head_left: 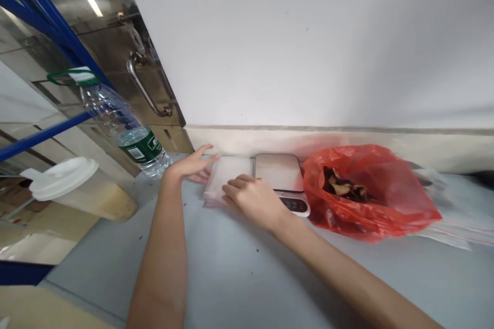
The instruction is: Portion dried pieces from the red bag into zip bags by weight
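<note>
A stack of clear plastic bags (225,174) lies on the grey table (239,267) near the wall. My left hand (192,165) rests at the stack's left edge with its fingers stretched out and apart. My right hand (254,200) lies on the stack's near right corner with its fingers curled down onto the bags; whether it grips one is unclear. Just right of the stack stands a small digital scale (280,174) with a steel platform.
A red plastic bag (366,195) holding dried brown pieces sits right of the scale. More clear bags (463,226) lie at the far right. A water bottle (123,128) and a lidded cup (77,190) stand at the left, beside a steel door with a handle (144,87).
</note>
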{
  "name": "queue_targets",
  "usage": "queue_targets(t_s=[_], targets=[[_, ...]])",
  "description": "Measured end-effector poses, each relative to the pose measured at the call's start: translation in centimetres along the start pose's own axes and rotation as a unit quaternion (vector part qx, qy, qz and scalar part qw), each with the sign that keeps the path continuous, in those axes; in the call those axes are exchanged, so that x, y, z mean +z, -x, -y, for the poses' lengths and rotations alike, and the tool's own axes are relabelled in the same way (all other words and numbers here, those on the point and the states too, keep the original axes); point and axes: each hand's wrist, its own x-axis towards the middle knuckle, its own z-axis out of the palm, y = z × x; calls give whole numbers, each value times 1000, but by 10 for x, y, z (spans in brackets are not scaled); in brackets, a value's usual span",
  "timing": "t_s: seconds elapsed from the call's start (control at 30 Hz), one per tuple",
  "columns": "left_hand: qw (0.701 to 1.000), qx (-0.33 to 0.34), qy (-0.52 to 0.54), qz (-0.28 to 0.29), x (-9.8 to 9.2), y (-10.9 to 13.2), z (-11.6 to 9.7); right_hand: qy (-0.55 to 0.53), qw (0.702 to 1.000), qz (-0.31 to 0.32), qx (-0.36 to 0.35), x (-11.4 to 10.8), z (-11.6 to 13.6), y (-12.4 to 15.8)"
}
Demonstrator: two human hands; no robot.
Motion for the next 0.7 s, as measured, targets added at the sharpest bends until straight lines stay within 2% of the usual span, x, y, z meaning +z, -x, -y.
queue_targets(t_s=[0.1, 0.2, 0.33, 0.5, 0.67, 0.7], targets=[[998, 5, -61, 20, 2, -8, 0, -13, 1000, 28, -4, 14, 4, 3], [994, 57, -88, 23, 11, -16, -4, -21, 999, 42, -1, 21, 2, 5], [988, 99, -92, 78, 29, -22, -10, -32, 998, 60, -1, 22, 0, 5], [982, 106, -110, 110, 47, -24, -13, -38, 997, 74, -11, 22, 1, 8], [979, 97, -148, 103, 59, -26, -16, -50, 995, 75, -46, 22, -2, 22], [978, 94, -156, 99, 60, -26, -17, -58, 996, 54, -49, 19, -4, 27]])
